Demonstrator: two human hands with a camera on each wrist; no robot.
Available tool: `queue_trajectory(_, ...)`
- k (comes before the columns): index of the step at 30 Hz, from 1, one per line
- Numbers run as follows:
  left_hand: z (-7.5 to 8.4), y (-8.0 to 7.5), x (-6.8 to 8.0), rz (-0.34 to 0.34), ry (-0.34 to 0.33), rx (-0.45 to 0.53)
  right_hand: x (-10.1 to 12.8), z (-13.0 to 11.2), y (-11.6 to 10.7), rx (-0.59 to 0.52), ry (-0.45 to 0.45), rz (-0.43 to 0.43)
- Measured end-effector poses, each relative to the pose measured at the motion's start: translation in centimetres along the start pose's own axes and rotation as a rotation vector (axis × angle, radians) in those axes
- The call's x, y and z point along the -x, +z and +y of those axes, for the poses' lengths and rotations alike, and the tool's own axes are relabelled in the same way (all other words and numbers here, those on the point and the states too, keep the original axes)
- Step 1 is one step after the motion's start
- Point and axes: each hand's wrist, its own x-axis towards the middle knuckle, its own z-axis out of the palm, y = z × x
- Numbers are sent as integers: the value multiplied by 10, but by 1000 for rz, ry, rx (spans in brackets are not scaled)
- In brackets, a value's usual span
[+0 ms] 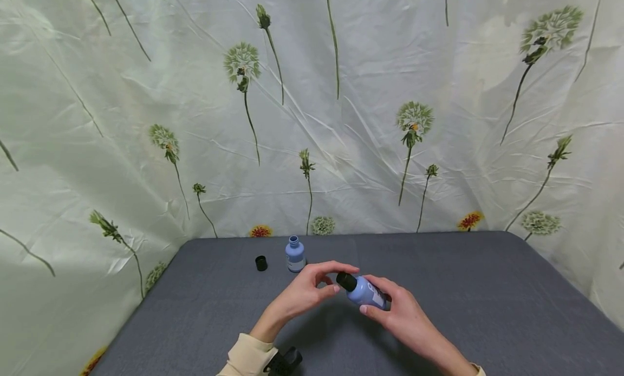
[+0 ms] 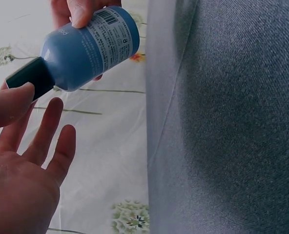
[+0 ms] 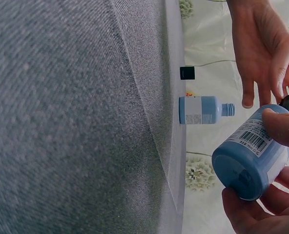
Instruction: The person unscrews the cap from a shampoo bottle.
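Observation:
A blue bottle with a white label and a black cap is held tilted above the table. My right hand grips its body, thumb on one side and fingers on the other, as the right wrist view also shows. At the cap end, my left hand has its thumb and index finger about the black cap; its other fingers spread loosely in the left wrist view. Behind the hands stands a second blue bottle, upright with a bare threaded neck. A loose black cap sits to its left.
A dark grey cloth covers the table. Behind and around it hangs a pale curtain printed with dandelions. A black strap-like device is on my left wrist, by the beige sleeve.

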Motion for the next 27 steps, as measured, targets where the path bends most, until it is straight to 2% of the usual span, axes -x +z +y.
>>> queue_trajectory(6,0,-1,2,20,-14,-50,0,1,1,-1,0,0)
queue_trajectory(12,0,-1,1,78,-50,-112,0,1,1,16,7,5)
queue_trajectory(21,-2,4,-2,197,-131,-90,1,1,1,39,-18,21)
queue_trajectory(24,-3,6,-2,176,-119,-75,1,2,2,42,-24,25)
queue_trajectory(27,-4,6,-2,114,-61,-38,1,2,3,50,-21,21)
